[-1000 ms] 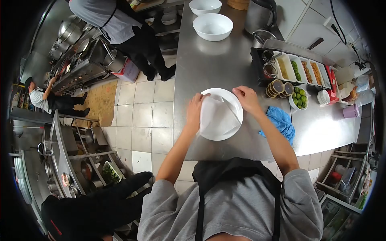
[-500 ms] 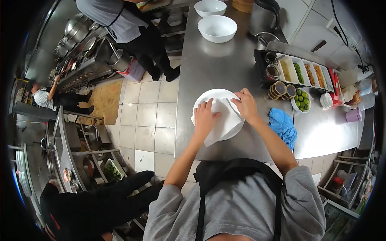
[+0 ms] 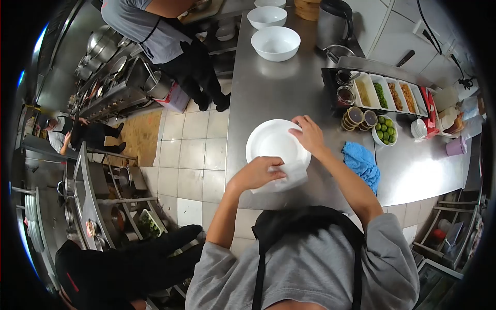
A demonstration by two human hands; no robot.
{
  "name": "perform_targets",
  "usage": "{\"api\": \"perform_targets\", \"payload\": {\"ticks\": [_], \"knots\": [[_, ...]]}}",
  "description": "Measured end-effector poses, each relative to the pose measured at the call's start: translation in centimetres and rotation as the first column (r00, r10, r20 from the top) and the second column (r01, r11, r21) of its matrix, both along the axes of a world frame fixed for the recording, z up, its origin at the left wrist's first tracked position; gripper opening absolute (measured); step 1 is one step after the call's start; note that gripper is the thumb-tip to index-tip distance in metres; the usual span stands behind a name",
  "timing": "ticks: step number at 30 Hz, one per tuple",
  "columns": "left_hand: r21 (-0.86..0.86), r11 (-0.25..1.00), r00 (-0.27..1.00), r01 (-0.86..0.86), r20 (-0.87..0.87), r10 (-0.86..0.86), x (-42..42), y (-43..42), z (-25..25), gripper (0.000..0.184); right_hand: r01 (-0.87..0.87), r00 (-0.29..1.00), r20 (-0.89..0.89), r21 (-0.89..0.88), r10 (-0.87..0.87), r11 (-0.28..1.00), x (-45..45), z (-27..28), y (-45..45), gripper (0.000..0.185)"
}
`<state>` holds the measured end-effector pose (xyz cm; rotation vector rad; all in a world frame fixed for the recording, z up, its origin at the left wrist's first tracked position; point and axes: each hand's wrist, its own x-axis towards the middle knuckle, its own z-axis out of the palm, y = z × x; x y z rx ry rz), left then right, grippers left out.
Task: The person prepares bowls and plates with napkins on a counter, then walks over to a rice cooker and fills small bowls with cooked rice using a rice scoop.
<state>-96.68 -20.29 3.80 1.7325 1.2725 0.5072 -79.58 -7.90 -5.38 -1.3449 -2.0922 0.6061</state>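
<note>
A round white plate (image 3: 275,140) is in front of me at the near part of the steel counter. My left hand (image 3: 257,173) lies over its near edge, with thumb and fingers closed on a white paper sheet (image 3: 292,182), perhaps a napkin. The sheet is slightly blurred and hangs past the plate's near rim. At the upper right of the plate, my right hand (image 3: 310,137) has its fingers curled on the rim. Whether the plate rests fully on the counter I cannot tell.
White bowls (image 3: 275,44) stand farther along the counter (image 3: 305,85). To the right are a blue cloth (image 3: 361,163), a bowl of limes (image 3: 385,130), lidded cups (image 3: 353,119) and a topping tray (image 3: 382,93). Other people (image 3: 150,33) stand to the left.
My left hand has drawn the paper sheet toward me, from the plate's middle to its near edge, baring the plate's centre. My right hand stays at the rim.
</note>
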Motion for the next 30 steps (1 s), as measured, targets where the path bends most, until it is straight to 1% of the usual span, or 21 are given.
{"api": "perform_targets", "payload": {"ticks": [2,5,6,8,9,10,12,13,15,16,18,19,21,22,23,24,25,26,28,29,30], "knots": [[0.01,0.999,0.998,-0.049,-0.034,0.05,-0.4,-0.1,-1.7,0.026,0.035,0.999,0.035,-0.067,-0.032,0.997,0.6,-2.1,2.2,0.026],[0.084,0.988,0.982,-0.131,-0.125,0.14,-1.2,1.1,-3.3,0.026,0.262,0.95,0.207,-0.112,-0.235,0.959,1.0,2.1,3.1,0.028],[0.131,0.981,0.979,-0.145,-0.124,0.162,-1.3,1.8,-3.6,0.026,0.164,0.986,0.034,-0.178,-0.161,0.97,1.2,1.7,3.0,0.029],[0.173,0.967,0.958,-0.19,-0.182,0.221,-1.3,3.8,-3.9,0.026,-0.065,0.947,-0.319,-0.245,-0.017,0.967,1.7,0.8,3.0,0.033],[0.166,0.962,0.937,-0.217,-0.24,0.253,-1.2,5.1,-4.0,0.026,-0.203,0.898,-0.441,-0.434,-0.01,0.878,1.4,1.2,2.2,0.04],[0.165,0.956,0.913,-0.241,-0.296,0.281,-1.0,5.9,-4.2,0.027,-0.194,0.945,-0.311,-0.272,0.105,0.943,1.1,1.4,1.5,0.043],[0.474,0.852,0.88,-0.223,-0.278,0.385,-0.7,6.4,-5.8,0.031,-0.237,0.972,0.012,0.065,0.237,0.969,1.0,1.5,0.0,0.052],[0.613,0.765,0.866,-0.2,-0.256,0.431,-0.5,6.8,-6.4,0.033,-0.22,0.975,0.028,0.03,0.219,0.975,1.2,1.4,-0.2,0.055],[0.601,0.776,0.821,-0.19,-0.336,0.462,0.5,5.5,-6.3,0.038,-0.178,0.982,0.054,-0.034,0.179,0.983,0.9,0.8,0.1,0.06],[0.592,0.783,0.795,-0.189,-0.376,0.476,1.0,3.9,-6.1,0.04,-0.152,0.988,0.025,-0.003,0.152,0.988,0.9,0.5,0.6,0.062],[0.488,0.866,0.848,-0.112,-0.407,0.339,1.3,1.3,-7.7,0.04,-0.098,0.994,-0.038,0.061,0.101,0.993,0.6,0.1,2.3,0.065],[0.475,0.868,0.861,-0.143,-0.373,0.347,1.5,0.8,-7.8,0.04,-0.067,0.982,-0.183,-0.145,0.04,0.987,-0.1,1.3,4.3,0.069],[0.44,0.88,0.878,-0.178,-0.333,0.344,1.3,0.2,-7.8,0.039,0.075,0.918,-0.364,-0.222,-0.154,0.972,-2.4,-0.3,10.7,0.071],[0.44,0.88,0.881,-0.178,-0.327,0.341,1.2,-0.1,-7.7,0.04,0.038,0.867,-0.442,-0.402,-0.231,0.915,-3.6,0.8,13.9,0.074],[0.443,0.878,0.883,-0.181,-0.32,0.344,1.5,-0.2,-7.7,0.04,0.068,0.773,-0.511,-0.523,-0.376,0.85,-5.0,2.5,16.3,0.076],[0.451,0.873,0.883,-0.187,-0.313,0.351,1.6,-0.3,-7.6,0.041,0.119,0.76,-0.497,-0.526,-0.418,0.842,-6.2,2.9,19.4,0.076],[0.471,0.856,0.873,-0.213,-0.302,0.383,1.8,-0.5,-7.2,0.042,0.157,0.748,-0.439,-0.612,-0.498,0.775,-7.3,3.5,22.2,0.076],[0.472,0.845,0.848,-0.252,-0.313,0.428,1.6,-0.8,-6.9,0.041,0.084,0.707,-0.425,-0.744,-0.566,0.663,-8.0,4.1,24.4,0.068],[0.454,0.822,0.795,-0.345,-0.325,0.513,1.5,-1.8,-6.9,0.041,-0.106,0.709,-0.507,-0.764,-0.49,0.637,-8.8,1.2,29.2,0.059],[0.395,0.838,0.793,-0.375,-0.331,0.511,1.4,-2.2,-7.4,0.04,-0.025,0.719,-0.481,-0.738,-0.501,0.674,-9.4,1.1,30.5,0.054],[0.409,0.825,0.789,-0.389,-0.314,0.528,1.6,-2.6,-7.7,0.04,0.059,0.732,-0.446,-0.711,-0.515,0.701,-9.7,0.8,31.1,0.049]]}}
